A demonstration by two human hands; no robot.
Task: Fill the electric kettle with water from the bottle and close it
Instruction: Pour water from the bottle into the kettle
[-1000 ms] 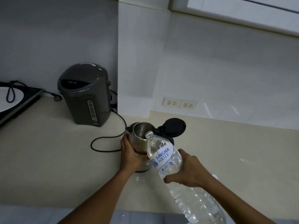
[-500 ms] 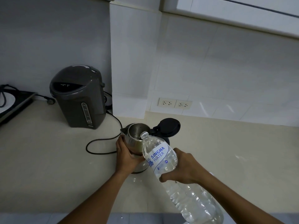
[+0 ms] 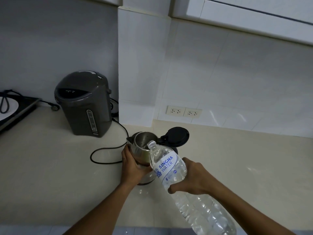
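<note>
the electric kettle (image 3: 141, 150) is sitting on the desk (image 3: 50, 167) w/ its black lid (image 3: 177, 136) flipped open and standing up behind the mouth. the left hand (image 3: 133, 164) is wrapping round the steel body from the near-left side, fingers closed on it, steadying it. the right hand (image 3: 191, 178) is gripping the water bottle (image 3: 169, 167) round its labelled part, fingers curled tight; the bottle is tilting forward, neck resting at or just over the kettle's near rim. can't tell if water is actually running yet, tho there's a glint inside.

risks from here, imo: the bottle is big and looking pretty full, so it may be glugging and surging when tipped more, splashing past the rim onto the desk and the power cord (image 3: 108, 150) lying just left of the kettle. the soft plastic could be buckling under the squeeze and squirting. overfilling is also possible since the level inside is hard to see. lid is still needing closing after.
</note>
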